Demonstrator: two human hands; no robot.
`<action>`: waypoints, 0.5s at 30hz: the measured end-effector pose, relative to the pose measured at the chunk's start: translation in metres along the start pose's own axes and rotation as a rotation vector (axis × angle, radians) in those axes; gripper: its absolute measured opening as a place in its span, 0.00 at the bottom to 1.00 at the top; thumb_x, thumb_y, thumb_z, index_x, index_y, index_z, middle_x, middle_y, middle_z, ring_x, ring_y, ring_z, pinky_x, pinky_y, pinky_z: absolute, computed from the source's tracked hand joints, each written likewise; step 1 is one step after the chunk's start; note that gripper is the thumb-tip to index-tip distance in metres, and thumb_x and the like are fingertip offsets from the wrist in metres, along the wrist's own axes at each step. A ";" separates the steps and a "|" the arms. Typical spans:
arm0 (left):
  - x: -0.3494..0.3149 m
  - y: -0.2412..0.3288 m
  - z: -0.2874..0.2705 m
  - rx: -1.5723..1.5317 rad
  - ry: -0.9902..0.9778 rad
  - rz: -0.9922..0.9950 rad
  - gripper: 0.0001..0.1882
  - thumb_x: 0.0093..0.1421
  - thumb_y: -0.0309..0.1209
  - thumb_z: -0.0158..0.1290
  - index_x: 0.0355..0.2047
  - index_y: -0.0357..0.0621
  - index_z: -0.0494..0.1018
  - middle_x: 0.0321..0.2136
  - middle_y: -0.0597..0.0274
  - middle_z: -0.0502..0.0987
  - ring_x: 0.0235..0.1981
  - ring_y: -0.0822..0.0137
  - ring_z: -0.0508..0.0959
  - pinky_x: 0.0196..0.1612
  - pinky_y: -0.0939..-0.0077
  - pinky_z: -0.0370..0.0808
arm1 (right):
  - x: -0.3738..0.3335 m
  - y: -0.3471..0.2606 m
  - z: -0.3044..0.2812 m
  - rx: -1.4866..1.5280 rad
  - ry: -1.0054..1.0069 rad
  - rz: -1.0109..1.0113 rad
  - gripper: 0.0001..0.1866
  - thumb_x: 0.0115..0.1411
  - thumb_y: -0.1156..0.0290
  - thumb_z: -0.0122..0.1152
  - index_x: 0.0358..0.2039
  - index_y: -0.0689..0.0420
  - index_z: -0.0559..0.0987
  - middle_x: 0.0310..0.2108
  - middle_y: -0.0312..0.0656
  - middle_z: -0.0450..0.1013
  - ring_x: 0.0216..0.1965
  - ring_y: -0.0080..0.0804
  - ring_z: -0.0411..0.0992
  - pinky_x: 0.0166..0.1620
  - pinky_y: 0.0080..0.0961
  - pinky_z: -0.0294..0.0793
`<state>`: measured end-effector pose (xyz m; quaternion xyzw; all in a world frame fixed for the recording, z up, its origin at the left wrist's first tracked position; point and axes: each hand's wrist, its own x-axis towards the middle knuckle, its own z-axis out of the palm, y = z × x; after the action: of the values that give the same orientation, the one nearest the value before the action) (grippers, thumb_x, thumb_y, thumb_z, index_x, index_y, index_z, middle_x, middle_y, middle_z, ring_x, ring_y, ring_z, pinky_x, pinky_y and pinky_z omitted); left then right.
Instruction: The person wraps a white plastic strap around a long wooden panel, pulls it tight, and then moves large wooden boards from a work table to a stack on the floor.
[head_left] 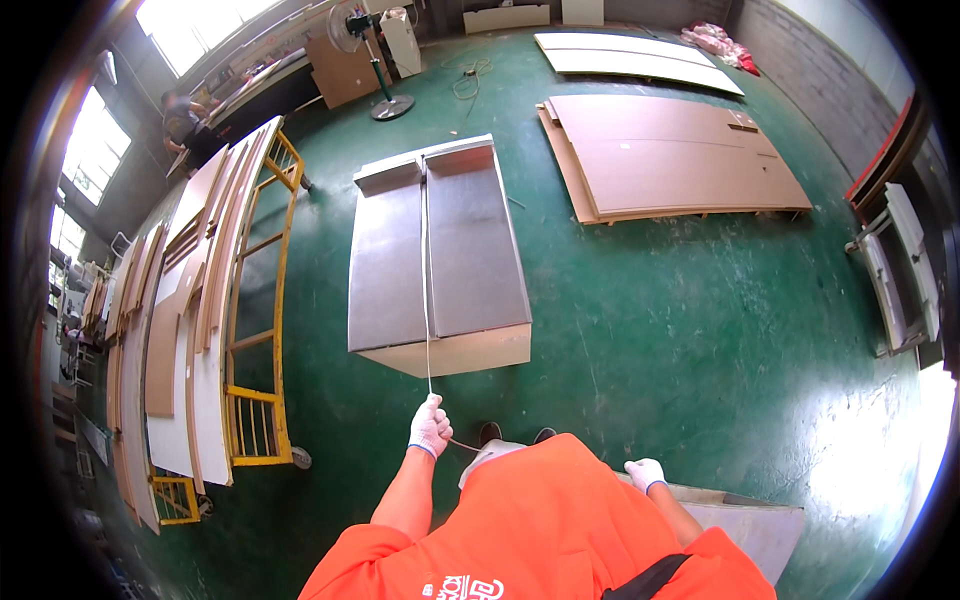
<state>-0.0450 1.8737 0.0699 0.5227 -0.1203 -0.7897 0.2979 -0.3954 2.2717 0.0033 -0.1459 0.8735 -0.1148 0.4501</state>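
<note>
My left hand (430,427), in a white knit glove, is closed around a thin white cord (429,370). From my fist the cord runs straight forward along the gap between two grey halves of a large, low box (475,250). A loose tail of it hangs toward my legs. The box stands on the floor ahead of me, with a pale front side and a raised ledge at its far end. Low on the right, my gloved right hand (645,473) has its fingers curled beside the edge of another grey box (745,530); what they grip, if anything, is hidden.
A yellow-framed cart (258,395) loaded with boards (205,290) stands on the left. Brown panels (680,160) lie stacked at the right, white panels (640,62) beyond them. A standing fan (390,105) and a person (185,125) are at the far left. A white frame (895,270) leans at the far right.
</note>
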 end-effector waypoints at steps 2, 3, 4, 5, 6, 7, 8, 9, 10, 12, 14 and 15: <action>0.001 -0.002 -0.008 0.151 0.085 0.085 0.09 0.68 0.42 0.55 0.37 0.54 0.72 0.14 0.76 0.58 0.10 0.78 0.53 0.14 0.78 0.50 | 0.001 -0.003 0.000 0.067 -0.011 0.039 0.20 0.59 0.57 0.61 0.32 0.65 0.83 0.27 0.47 0.79 0.26 0.36 0.77 0.34 0.37 0.76; 0.002 -0.004 -0.012 0.227 0.127 0.127 0.08 0.67 0.41 0.55 0.38 0.54 0.73 0.14 0.76 0.59 0.09 0.78 0.54 0.13 0.78 0.50 | 0.001 -0.004 0.000 0.132 -0.005 0.045 0.19 0.59 0.58 0.62 0.31 0.65 0.83 0.26 0.46 0.78 0.24 0.35 0.75 0.33 0.37 0.75; 0.004 -0.002 -0.015 0.316 0.143 0.162 0.07 0.67 0.39 0.57 0.39 0.53 0.75 0.15 0.75 0.64 0.09 0.78 0.57 0.12 0.78 0.53 | 0.001 -0.005 0.001 0.197 0.002 0.053 0.18 0.59 0.59 0.62 0.30 0.65 0.82 0.25 0.45 0.77 0.23 0.34 0.74 0.31 0.36 0.75; 0.006 0.000 -0.019 0.430 0.158 0.162 0.08 0.66 0.39 0.57 0.39 0.52 0.76 0.15 0.74 0.65 0.09 0.78 0.58 0.13 0.78 0.54 | 0.001 -0.006 0.000 0.262 0.009 0.060 0.17 0.59 0.60 0.63 0.30 0.65 0.82 0.23 0.43 0.76 0.22 0.32 0.73 0.29 0.36 0.75; 0.008 0.002 -0.021 0.543 0.173 0.161 0.08 0.66 0.39 0.57 0.38 0.51 0.76 0.16 0.73 0.66 0.10 0.78 0.59 0.13 0.78 0.55 | 0.000 -0.006 0.000 0.289 0.007 0.082 0.16 0.59 0.61 0.64 0.29 0.65 0.81 0.23 0.42 0.76 0.22 0.32 0.73 0.28 0.36 0.74; 0.010 0.004 -0.019 0.658 0.183 0.160 0.09 0.66 0.39 0.57 0.38 0.50 0.76 0.17 0.72 0.67 0.10 0.77 0.60 0.13 0.77 0.56 | -0.001 -0.005 -0.001 0.320 0.008 0.106 0.15 0.59 0.62 0.64 0.29 0.64 0.81 0.22 0.41 0.75 0.22 0.31 0.72 0.27 0.35 0.74; 0.009 0.008 -0.017 0.741 0.167 0.165 0.08 0.65 0.38 0.57 0.37 0.48 0.78 0.19 0.71 0.70 0.11 0.77 0.62 0.14 0.78 0.57 | -0.001 -0.004 -0.002 0.351 0.010 0.130 0.15 0.59 0.63 0.65 0.28 0.64 0.81 0.22 0.40 0.74 0.21 0.31 0.72 0.27 0.35 0.74; 0.014 0.011 -0.020 0.750 0.167 0.136 0.08 0.64 0.37 0.57 0.36 0.47 0.78 0.19 0.70 0.70 0.12 0.76 0.63 0.15 0.78 0.58 | 0.005 0.000 0.001 0.349 0.021 0.108 0.14 0.59 0.63 0.65 0.28 0.63 0.81 0.22 0.40 0.74 0.21 0.31 0.72 0.26 0.35 0.74; 0.021 0.013 -0.025 0.758 0.166 0.103 0.08 0.64 0.37 0.56 0.36 0.47 0.78 0.20 0.70 0.71 0.13 0.76 0.64 0.16 0.78 0.59 | 0.010 0.007 0.003 0.346 0.033 0.090 0.14 0.59 0.63 0.65 0.27 0.63 0.81 0.21 0.40 0.74 0.20 0.30 0.71 0.26 0.34 0.73; 0.033 0.010 -0.037 0.816 0.185 0.149 0.08 0.62 0.36 0.56 0.35 0.46 0.79 0.21 0.68 0.72 0.18 0.73 0.69 0.22 0.76 0.65 | 0.014 0.018 0.009 0.344 0.039 0.091 0.16 0.59 0.61 0.64 0.28 0.63 0.82 0.21 0.42 0.75 0.20 0.32 0.72 0.28 0.34 0.73; 0.044 0.008 -0.057 0.873 0.167 0.078 0.08 0.62 0.36 0.56 0.33 0.46 0.79 0.22 0.67 0.72 0.21 0.72 0.69 0.24 0.74 0.66 | 0.013 0.025 0.014 0.344 0.051 0.135 0.19 0.58 0.57 0.62 0.30 0.65 0.84 0.22 0.47 0.78 0.21 0.35 0.74 0.31 0.35 0.74; 0.048 0.009 -0.066 0.902 0.156 0.043 0.08 0.62 0.36 0.55 0.33 0.46 0.79 0.22 0.67 0.73 0.22 0.72 0.70 0.26 0.74 0.67 | 0.014 0.030 0.017 0.368 0.072 0.132 0.20 0.58 0.57 0.63 0.30 0.65 0.84 0.22 0.47 0.78 0.22 0.35 0.74 0.31 0.35 0.74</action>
<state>0.0038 1.8465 0.0103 0.6553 -0.4403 -0.6103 0.0648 -0.3937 2.2937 -0.0264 0.0003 0.8609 -0.2478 0.4444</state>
